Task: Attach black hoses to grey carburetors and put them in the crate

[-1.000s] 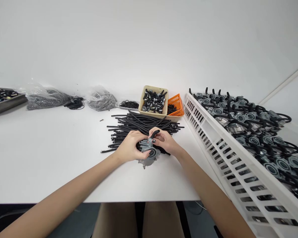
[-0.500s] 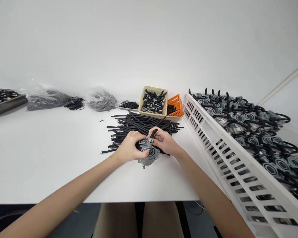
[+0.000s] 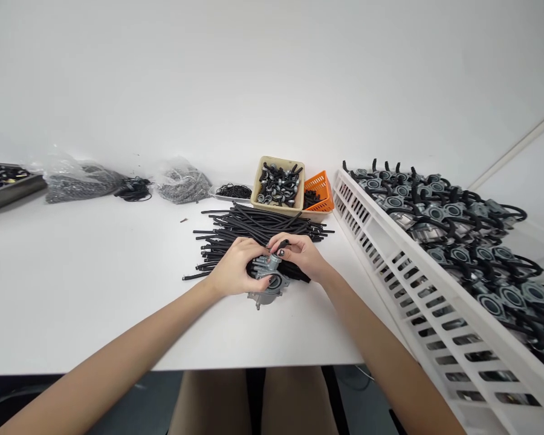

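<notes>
My hands meet over a grey die-cast carburetor [image 3: 272, 286] lying near the front of a pile of black rubber hoses [image 3: 254, 228]. My left hand [image 3: 236, 267] wraps around its body from the left. My right hand [image 3: 299, 255] pinches a short black hose [image 3: 282, 244] at the carburetor's top, and my fingers hide most of that hose. The carburetor's round bore faces up towards me, and its lower end rests close to the white table [image 3: 95, 290].
Behind the pile stand a beige tub of metal-and-black parts [image 3: 260, 181] and an orange basket [image 3: 320, 192]. A white slotted crate [image 3: 412, 290] full of carburetors with hoses runs along the right. Plastic bags of small parts [image 3: 181, 184] and a metal tray [image 3: 9, 190] lie far left.
The short black hose, upright above my right hand earlier, now tilts lower and sits mostly within my fingers. My right hand has closed in towards the carburetor.
</notes>
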Demonstrator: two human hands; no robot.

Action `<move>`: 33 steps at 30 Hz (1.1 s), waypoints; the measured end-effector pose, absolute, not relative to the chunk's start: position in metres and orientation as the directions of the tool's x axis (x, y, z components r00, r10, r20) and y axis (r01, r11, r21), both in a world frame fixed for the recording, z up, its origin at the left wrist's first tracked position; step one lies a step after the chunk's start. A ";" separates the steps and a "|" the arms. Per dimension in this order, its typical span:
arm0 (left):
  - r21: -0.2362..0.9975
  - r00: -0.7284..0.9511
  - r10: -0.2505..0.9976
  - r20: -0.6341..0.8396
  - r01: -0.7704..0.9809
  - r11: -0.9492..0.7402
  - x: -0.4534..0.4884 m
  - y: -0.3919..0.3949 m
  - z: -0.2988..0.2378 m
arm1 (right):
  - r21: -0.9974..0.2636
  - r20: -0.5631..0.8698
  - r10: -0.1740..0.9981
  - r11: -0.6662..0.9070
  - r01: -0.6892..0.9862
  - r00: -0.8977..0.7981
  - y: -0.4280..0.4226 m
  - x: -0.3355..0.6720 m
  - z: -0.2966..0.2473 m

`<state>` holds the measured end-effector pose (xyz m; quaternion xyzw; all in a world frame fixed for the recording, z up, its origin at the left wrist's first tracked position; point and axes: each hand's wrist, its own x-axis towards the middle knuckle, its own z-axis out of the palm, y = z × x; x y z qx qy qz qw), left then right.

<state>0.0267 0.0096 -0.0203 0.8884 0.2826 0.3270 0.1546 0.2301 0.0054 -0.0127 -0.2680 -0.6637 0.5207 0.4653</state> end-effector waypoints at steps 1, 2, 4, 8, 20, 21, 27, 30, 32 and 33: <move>0.463 0.627 0.604 0.492 0.400 -0.791 0.027 0.010 -0.020 | -0.945 0.327 0.847 0.301 -0.128 -0.419 0.005 0.229 -0.012; 0.466 0.627 0.606 0.489 0.399 -0.789 0.027 0.010 -0.020 | -0.950 0.313 0.854 0.284 -0.133 -0.416 0.004 0.228 -0.011; 0.474 0.627 0.610 0.484 0.398 -0.785 0.027 0.010 -0.020 | -0.960 0.280 0.865 0.242 -0.141 -0.418 0.004 0.227 -0.010; 0.479 0.628 0.614 0.477 0.400 -0.781 0.028 0.010 -0.019 | -0.965 0.259 0.871 0.216 -0.149 -0.417 0.003 0.227 -0.010; 0.455 0.646 0.598 0.474 0.403 -0.795 0.027 0.010 -0.017 | -0.953 0.299 0.833 0.281 -0.109 -0.465 0.005 0.233 -0.011; 0.453 0.645 0.599 0.475 0.404 -0.795 0.027 0.010 -0.017 | -0.957 0.287 0.833 0.267 -0.111 -0.474 0.005 0.234 -0.012; 0.466 0.615 0.630 0.475 0.431 -0.772 0.027 0.008 -0.020 | -0.978 0.209 0.838 0.185 -0.099 -0.503 0.004 0.235 -0.012; 0.519 0.597 0.661 0.455 0.425 -0.741 0.026 0.007 -0.019 | -0.977 0.213 0.847 0.200 -0.081 -0.488 0.002 0.231 -0.011; 0.598 0.589 0.685 0.430 0.383 -0.704 0.025 0.008 -0.019 | -0.970 0.242 0.858 0.226 -0.090 -0.454 0.000 0.228 -0.010; 0.649 0.589 0.692 0.418 0.339 -0.681 0.024 0.008 -0.020 | -0.965 0.261 0.861 0.244 -0.096 -0.435 0.000 0.227 -0.009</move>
